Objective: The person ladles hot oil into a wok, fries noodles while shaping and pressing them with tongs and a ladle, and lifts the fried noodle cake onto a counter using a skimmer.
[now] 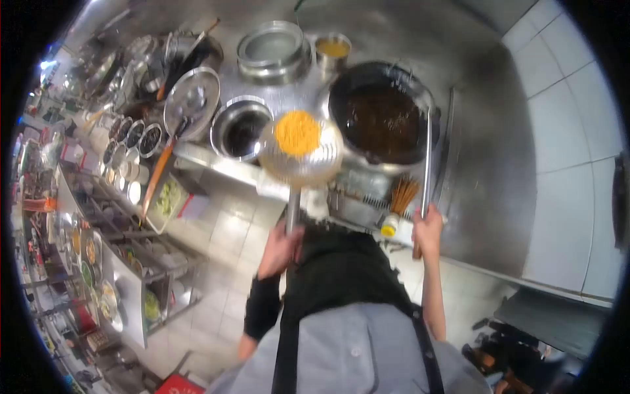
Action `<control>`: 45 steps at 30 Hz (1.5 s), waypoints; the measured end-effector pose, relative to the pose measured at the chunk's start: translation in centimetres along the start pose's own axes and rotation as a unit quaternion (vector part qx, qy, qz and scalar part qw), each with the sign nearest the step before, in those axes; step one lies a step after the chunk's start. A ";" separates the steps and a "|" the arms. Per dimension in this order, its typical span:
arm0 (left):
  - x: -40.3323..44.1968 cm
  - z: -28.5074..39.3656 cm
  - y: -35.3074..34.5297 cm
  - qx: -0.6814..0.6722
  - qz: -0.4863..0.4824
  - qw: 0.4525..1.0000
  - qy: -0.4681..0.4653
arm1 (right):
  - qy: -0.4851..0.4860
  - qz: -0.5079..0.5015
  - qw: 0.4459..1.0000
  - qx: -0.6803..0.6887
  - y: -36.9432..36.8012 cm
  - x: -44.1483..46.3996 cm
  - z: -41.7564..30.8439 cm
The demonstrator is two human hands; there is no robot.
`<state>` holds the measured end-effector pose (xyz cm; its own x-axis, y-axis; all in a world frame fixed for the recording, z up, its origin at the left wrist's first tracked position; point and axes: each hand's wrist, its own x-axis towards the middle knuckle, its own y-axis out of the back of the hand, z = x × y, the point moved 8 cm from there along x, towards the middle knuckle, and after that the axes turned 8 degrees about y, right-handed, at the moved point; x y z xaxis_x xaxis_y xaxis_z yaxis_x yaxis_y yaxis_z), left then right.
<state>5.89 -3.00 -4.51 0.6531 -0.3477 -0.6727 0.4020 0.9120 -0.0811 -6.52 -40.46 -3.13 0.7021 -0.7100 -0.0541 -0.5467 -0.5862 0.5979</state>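
My left hand (281, 249) is closed round the handle of a wide perforated strainer (279, 163). An orange-yellow mound of food (298, 133) lies in the strainer, which is over the stove's front edge, left of the wok. My right hand (428, 230) grips a long metal-shafted utensil (428, 157) near its brown handle end. The shaft reaches up to the right rim of a large black wok (380, 118) holding dark liquid. Whatever is at the utensil's far end is hard to make out.
A steel pot (241, 128) stands left of the strainer, with stacked round pans (272, 52) and a container of yellow liquid (333, 49) behind. A perforated ladle (191, 104) with a wooden handle lies further left. Brown sticks (403, 196) and a yellow-capped bottle (389, 226) stand below the wok.
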 end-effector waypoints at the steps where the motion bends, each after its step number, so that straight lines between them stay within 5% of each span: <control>1: -0.2 -1.0 0.1 -0.045 -0.020 0.998 0.036 | -0.015 -0.004 1.000 -0.002 0.5 -0.2 1.3; 2: -0.5 -2.4 0.2 -0.089 -0.039 0.992 0.084 | -0.038 -0.017 0.999 -0.007 0.8 -0.5 2.9; 3: 1.1 -1.9 0.5 -0.031 -0.024 0.998 0.043 | 0.042 0.008 0.998 -0.051 0.6 -0.2 4.6; 4: 4.5 4.7 1.3 0.033 -0.001 0.998 -0.044 | 0.047 0.020 0.999 0.002 -0.1 3.6 1.5; 5: 4.5 4.2 0.7 0.064 -0.021 0.996 -0.057 | -0.004 -0.007 1.000 0.017 0.7 1.4 1.3; 6: 5.4 2.4 -0.2 -0.123 -0.046 0.991 0.010 | -0.040 -0.016 0.998 0.043 1.2 0.8 0.9; 9: 0.5 3.1 0.4 -0.072 -0.027 0.997 0.023 | -0.017 -0.018 0.999 0.048 0.9 1.6 1.2; 12: -3.0 3.6 -0.8 -0.171 -0.047 0.979 0.101 | -0.034 -0.013 0.999 0.040 1.2 0.7 2.4; 15: 1.4 7.2 0.3 -0.102 -0.034 0.994 0.004 | -0.036 -0.011 0.998 0.057 0.8 1.3 1.4; 16: 3.1 9.8 -0.1 -0.017 -0.040 0.994 -0.098 | -0.023 -0.009 0.998 0.061 0.3 2.2 1.8; 18: 3.6 12.0 -1.4 -0.140 -0.031 0.988 -0.056 | -0.036 -0.007 0.997 0.073 0.3 1.7 2.0; 24: -3.4 8.1 -2.2 -0.129 -0.014 0.991 -0.029 | -0.044 0.006 0.997 0.069 1.2 0.9 4.3; 27: 1.6 8.8 -1.3 -0.185 -0.024 0.983 0.005 | -0.068 -0.005 0.993 0.094 1.3 1.2 2.5; 28: 2.7 12.7 -1.6 0.147 -0.038 0.971 -0.183 | -0.071 -0.005 0.992 0.102 1.0 1.5 2.7; 29: 2.7 15.9 -1.7 0.407 0.061 0.828 -0.382 | -0.066 -0.008 0.992 0.110 0.7 2.0 2.6; 30: 2.4 18.9 -2.2 0.323 0.066 0.834 -0.443 | -0.062 -0.011 0.991 0.118 0.2 2.7 2.4; 34: 3.7 16.5 -2.4 0.029 0.005 0.972 -0.235 | -0.047 -0.017 0.989 0.140 0.3 3.1 1.5; 36: 1.1 12.4 -3.1 -0.150 0.011 0.985 -0.090 | -0.051 -0.008 0.994 0.093 1.2 2.2 1.5; 40: -0.5 9.3 -2.8 -0.232 -0.027 0.972 0.015 | -0.080 -0.007 0.991 0.110 2.0 0.6 1.7; 42: 4.1 10.4 -0.8 -0.133 0.017 0.991 -0.029 | -0.072 -0.005 0.991 0.109 1.5 1.6 2.8; 43: 5.0 15.3 -0.4 0.157 0.046 0.949 -0.269 | -0.075 -0.005 0.990 0.118 1.1 2.2 2.7; 44: 4.4 18.3 -2.3 0.426 0.069 0.771 -0.467 | -0.078 -0.005 0.989 0.127 0.9 2.6 2.6; 45: 5.8 19.4 -2.0 0.316 0.030 0.852 -0.416 | -0.074 -0.008 0.988 0.134 0.9 2.8 2.3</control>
<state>21.36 -11.02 6.05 0.8083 -0.5776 0.1137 0.4453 0.7262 0.5238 -6.13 -43.83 -4.63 0.6488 -0.7369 -0.1898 -0.6504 -0.6665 0.3644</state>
